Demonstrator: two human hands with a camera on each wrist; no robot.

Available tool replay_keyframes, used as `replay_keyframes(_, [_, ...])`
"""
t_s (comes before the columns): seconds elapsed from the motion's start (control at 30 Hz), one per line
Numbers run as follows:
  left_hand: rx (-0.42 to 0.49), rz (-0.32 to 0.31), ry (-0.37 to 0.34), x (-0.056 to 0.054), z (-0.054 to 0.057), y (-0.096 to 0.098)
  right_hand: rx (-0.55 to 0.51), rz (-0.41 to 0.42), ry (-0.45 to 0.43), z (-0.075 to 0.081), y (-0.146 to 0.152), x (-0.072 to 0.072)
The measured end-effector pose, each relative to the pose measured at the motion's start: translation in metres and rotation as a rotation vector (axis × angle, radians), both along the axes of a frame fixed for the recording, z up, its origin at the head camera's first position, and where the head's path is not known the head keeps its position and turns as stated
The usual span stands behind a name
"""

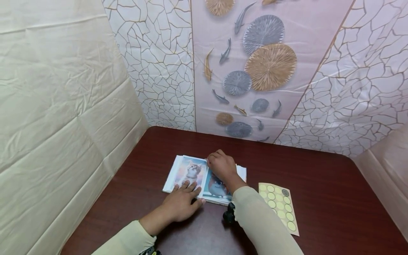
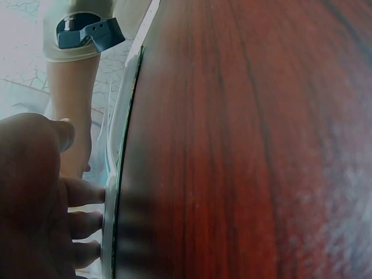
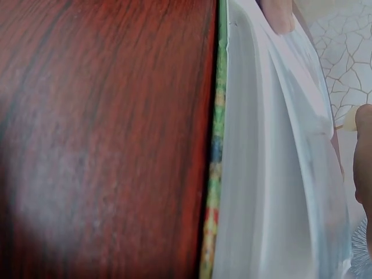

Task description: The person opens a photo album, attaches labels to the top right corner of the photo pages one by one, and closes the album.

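Observation:
An open photo album point(image 1: 173, 175) lies on the table, with a kitten picture point(image 1: 193, 170) on its left page and a bluish animal picture point(image 1: 216, 187) on its right page. My left hand point(image 1: 181, 203) rests on the lower left page, fingers spread and thumb by the bottom edge. Over the upper part of the right page, near the middle fold, is my right hand point(image 1: 222, 166), its fingers bent down. In the right wrist view a small pale yellowish bit point(image 3: 350, 119) shows beside its finger; whether it is held cannot be told. The right fingertips are hidden.
A pale sheet point(image 1: 277, 205) of round yellow stickers lies right of the album, partly under the right sleeve. A grey disc point(image 1: 285, 192) sits at its upper right corner. The dark red wooden table point(image 1: 334, 198) meets patterned cloth point(image 1: 169, 71) at the back.

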State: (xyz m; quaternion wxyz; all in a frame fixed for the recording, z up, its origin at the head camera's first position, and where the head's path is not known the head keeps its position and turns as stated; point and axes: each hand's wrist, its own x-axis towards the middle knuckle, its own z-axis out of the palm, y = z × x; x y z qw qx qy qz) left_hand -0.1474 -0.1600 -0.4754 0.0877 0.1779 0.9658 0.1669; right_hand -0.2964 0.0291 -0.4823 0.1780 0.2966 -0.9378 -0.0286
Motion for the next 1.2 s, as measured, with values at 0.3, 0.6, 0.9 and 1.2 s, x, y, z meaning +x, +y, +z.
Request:
replay_keyframes(0.3, [-0.004,0.004,-0.006,0.000,-0.001,0.000,0.065,-0.004,0.056,-0.004,-0.003,-0.001])
replay_keyframes(0.6, [0.007,0.005,-0.019,0.001,0.001,0.000,0.120,-0.010,0.066,-0.007,-0.004,-0.002])
replay_keyframes(0.9, [-0.002,0.000,-0.004,-0.001,-0.002,-0.001,0.191,-0.015,0.090,-0.010,-0.009,-0.002])
replay_keyframes(1.2, [0.009,0.002,-0.003,0.000,-0.001,-0.001,0.089,0.034,0.002,-0.011,-0.011,-0.002])
